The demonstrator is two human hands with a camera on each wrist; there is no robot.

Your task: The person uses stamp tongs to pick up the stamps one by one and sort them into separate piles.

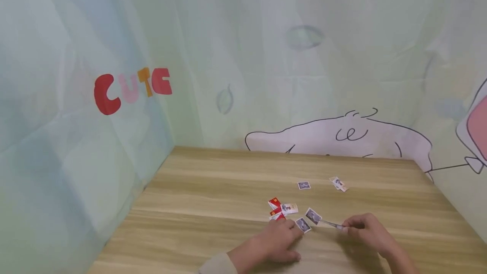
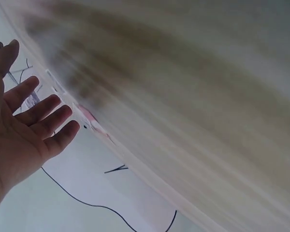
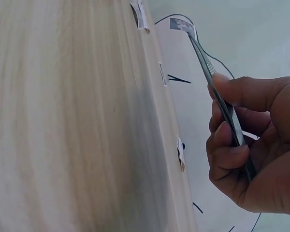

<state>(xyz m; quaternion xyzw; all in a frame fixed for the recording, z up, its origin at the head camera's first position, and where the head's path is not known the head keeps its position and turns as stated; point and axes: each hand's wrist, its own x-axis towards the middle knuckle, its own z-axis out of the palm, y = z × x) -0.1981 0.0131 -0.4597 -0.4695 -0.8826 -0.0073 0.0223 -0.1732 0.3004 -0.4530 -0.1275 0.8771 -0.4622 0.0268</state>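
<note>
In the head view, my right hand (image 1: 367, 234) pinches a pair of metal tweezers (image 1: 332, 224) between thumb and fingers. The tips grip a dark-grey, white-bordered stamp (image 1: 313, 216), tilted; the right wrist view shows that stamp (image 3: 180, 25) off the tabletop at the end of the tweezers (image 3: 223, 104). My left hand (image 1: 277, 242) is low over the table, its fingers loosely straight and spread in the left wrist view. Close to its fingertips lies a similar grey stamp (image 1: 303, 225). Red-and-white stamps (image 1: 274, 203) and a pale stamp (image 1: 290, 209) lie just beyond that hand, partly overlapping.
Farther back on the wood-grain table (image 1: 213, 181) lie a single grey stamp (image 1: 304, 185) and some overlapping pale stamps (image 1: 339, 184). A printed cloth backdrop (image 1: 228, 54) rises behind the table and along its sides.
</note>
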